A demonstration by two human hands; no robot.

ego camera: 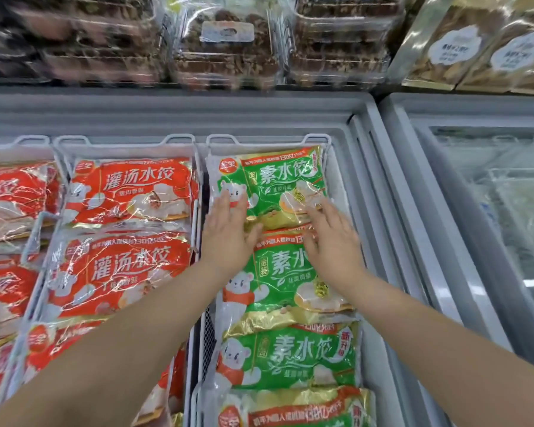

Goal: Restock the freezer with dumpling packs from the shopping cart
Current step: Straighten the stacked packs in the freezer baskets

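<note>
Green dumpling packs fill the right wire basket of the open chest freezer, laid in a row from back to front. The rearmost green pack lies flat at the far end. My left hand rests on its near left part with fingers straight. My right hand lies flat, fingers straight, over its near right edge and the second green pack. A third green pack lies closer to me. The shopping cart is out of view.
Red dumpling packs fill the wire baskets to the left. A second freezer with a shut glass lid stands to the right. On a shelf above the freezers sit clear boxes and foil bags.
</note>
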